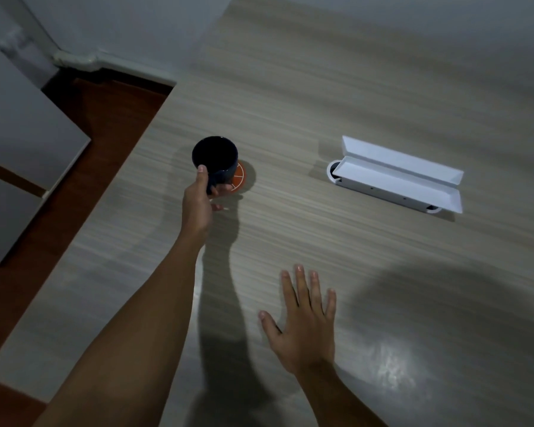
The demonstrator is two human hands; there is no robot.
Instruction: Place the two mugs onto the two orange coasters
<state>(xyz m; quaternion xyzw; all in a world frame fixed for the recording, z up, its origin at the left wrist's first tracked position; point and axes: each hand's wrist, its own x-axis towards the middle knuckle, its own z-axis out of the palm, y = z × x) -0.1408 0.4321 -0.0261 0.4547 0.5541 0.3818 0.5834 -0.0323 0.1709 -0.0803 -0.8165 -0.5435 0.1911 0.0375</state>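
Orange shows beneath the dark mug, where a coaster is half covered on the pale wood-grain bench. The mug is held by the left hand, thumb on the rim and fingers wrapped round the side; whether its base is touching yet cannot be told. The right hand is kept low over the bench, fingers spread and holding nothing. For a clean landing, the mug should be shifted right until centred, then lowered level. No second mug or coaster can be seen. A white box lies well apart.
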